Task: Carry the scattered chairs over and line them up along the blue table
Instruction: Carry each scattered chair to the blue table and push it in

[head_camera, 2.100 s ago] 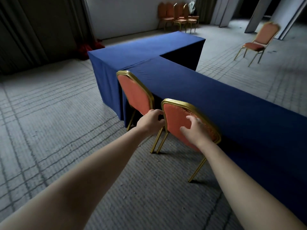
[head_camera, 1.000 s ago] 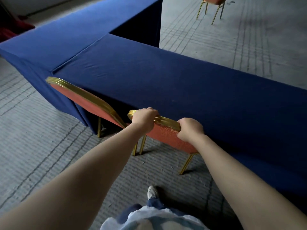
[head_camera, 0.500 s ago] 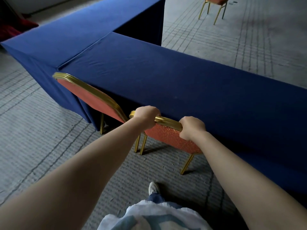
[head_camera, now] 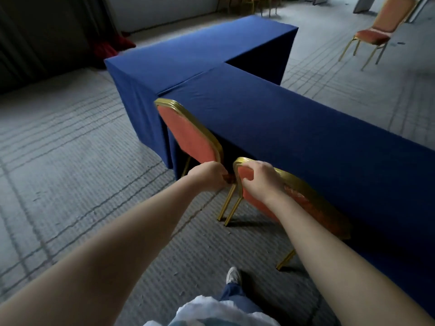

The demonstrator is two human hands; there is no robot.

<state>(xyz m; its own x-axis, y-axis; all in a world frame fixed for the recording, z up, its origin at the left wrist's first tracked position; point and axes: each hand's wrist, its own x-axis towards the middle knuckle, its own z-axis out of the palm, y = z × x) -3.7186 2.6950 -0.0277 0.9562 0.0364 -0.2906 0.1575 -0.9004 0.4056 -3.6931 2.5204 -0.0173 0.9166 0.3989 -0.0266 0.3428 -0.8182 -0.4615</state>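
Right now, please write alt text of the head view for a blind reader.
Two hands hold an orange chair with a gold metal frame at a table draped in blue cloth: the right hand grips its backrest top, the left hand its side. A second matching chair stands alongside; a third chair stands far off.

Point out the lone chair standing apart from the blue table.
Head view, upper right: the stray chair stands alone on the carpet, beyond the blue table.

Dim daylight, soft shadows, wide-angle edge distortion
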